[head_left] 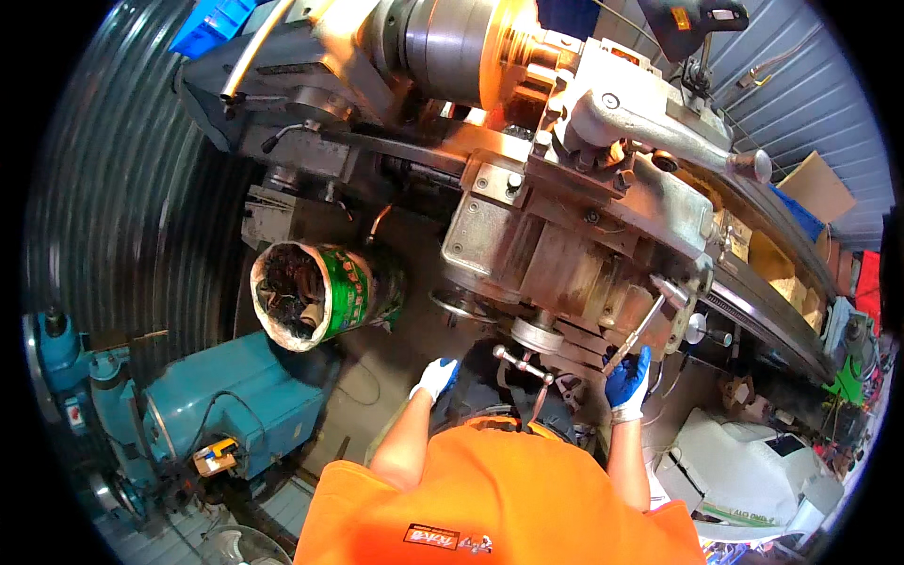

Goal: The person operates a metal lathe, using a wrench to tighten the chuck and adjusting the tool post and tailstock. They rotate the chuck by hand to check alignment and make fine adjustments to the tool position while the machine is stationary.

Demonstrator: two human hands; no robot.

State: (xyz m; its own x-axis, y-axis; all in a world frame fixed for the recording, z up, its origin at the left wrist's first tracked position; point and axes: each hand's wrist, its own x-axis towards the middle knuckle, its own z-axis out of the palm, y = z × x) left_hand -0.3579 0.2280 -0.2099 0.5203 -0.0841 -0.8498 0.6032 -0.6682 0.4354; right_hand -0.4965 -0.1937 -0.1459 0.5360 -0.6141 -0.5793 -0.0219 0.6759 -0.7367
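Note:
My left hand (436, 378), in a white glove with a blue palm, hangs in front of the lathe with nothing visible in it. Its fingers are loosely bent, and a dark handwheel (460, 304) is a little beyond it. My right hand (627, 384), gloved alike, has its blue palm turned up and its thumb standing apart. Its fingers are curled at the lower end of a slanting metal lever (639, 331) on the lathe's carriage apron. Between my hands, a ball-ended crank handle (524, 365) sticks out below a round metal dial (538, 333).
The lathe's chuck (452, 47) is lit orange at the top, near the tool post handle (673, 141). At left stands a green-and-white bucket (346, 287) of dark scraps. A teal machine (231, 391) is at lower left, and a light grey cover (744, 471) lies at lower right.

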